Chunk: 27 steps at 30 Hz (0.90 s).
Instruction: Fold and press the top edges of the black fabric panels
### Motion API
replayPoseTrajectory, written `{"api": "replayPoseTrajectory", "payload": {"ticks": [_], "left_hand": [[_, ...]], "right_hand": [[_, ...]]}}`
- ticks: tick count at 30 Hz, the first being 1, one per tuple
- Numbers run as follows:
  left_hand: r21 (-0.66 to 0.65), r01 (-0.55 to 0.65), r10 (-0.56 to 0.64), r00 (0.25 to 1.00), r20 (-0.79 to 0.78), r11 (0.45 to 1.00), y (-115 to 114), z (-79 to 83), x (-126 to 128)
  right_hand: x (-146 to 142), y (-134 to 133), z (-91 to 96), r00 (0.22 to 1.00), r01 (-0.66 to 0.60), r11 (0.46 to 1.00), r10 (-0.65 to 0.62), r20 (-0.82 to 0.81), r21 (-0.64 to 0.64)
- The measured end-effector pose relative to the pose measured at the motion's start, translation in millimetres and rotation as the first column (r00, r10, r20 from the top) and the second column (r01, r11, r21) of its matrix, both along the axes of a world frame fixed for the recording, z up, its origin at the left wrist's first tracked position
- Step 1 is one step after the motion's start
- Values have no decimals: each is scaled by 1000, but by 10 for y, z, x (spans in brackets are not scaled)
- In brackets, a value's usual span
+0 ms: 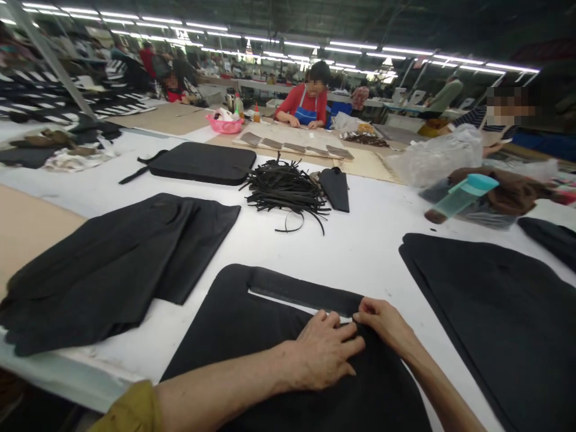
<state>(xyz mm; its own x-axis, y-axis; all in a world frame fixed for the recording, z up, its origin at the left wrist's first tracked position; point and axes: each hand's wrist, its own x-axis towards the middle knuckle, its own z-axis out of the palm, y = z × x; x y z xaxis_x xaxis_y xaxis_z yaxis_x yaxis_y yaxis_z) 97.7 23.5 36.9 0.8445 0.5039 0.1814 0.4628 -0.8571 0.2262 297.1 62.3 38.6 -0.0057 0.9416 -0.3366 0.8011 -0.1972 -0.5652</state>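
Observation:
A large black fabric panel [234, 342] lies on the white table in front of me. Along its far edge runs a black strip [301, 292], with a narrow white slit showing between strip and panel. My left hand [324, 351] rests on the panel just below the slit, palm down with the fingers spread. At the strip's right end, my right hand [382, 322] is closed, thumb and fingertips pinching the strip. Its fingertips are close to those of my left hand.
Stacked black panels lie left [112, 264] and right [504, 312]. Beyond are a heap of thin black strips [285, 186], a black padded piece [202, 162] and a teal-topped clear container [463, 195]. A person in red [308, 99] works across the table.

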Motion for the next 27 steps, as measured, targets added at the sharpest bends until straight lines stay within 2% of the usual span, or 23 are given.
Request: {"api": "replayPoseTrajectory", "payload": {"ticks": [5, 10, 15, 17, 19, 21, 23, 25, 27], "left_hand": [[143, -10, 1, 998, 65, 990, -48, -54, -53], [120, 22, -34, 995, 94, 993, -20, -45, -145], [70, 63, -71, 991, 116, 996, -36, -62, -325], [30, 24, -27, 992, 124, 999, -50, -57, -489], [8, -32, 31, 991, 132, 999, -46, -31, -700], [-5, -70, 71, 992, 101, 998, -20, 5, -903], [-28, -76, 77, 997, 29, 997, 19, 25, -1032], [-53, -58, 57, 998, -27, 997, 58, 9, -1058], [-69, -35, 33, 999, -40, 997, 88, -34, -1004]], "right_hand": [[44, 4, 13, 994, 5, 999, -10, -113, -50], [-17, -32, 118, 985, 60, 996, -69, -155, -68], [21, 6, 214, 988, 140, 990, -138, -77, 19], [69, -11, 251, 983, 182, 981, -181, -19, 67], [78, -85, 283, 969, 213, 961, -231, 89, 176], [5, -209, 291, 946, 132, 930, -222, 237, 343], [-164, -356, 257, 921, -76, 876, -122, 371, 476], [-395, -490, 179, 888, -300, 803, 37, 459, 514], [-627, -590, 72, 832, -461, 734, 162, 531, 499]]}}
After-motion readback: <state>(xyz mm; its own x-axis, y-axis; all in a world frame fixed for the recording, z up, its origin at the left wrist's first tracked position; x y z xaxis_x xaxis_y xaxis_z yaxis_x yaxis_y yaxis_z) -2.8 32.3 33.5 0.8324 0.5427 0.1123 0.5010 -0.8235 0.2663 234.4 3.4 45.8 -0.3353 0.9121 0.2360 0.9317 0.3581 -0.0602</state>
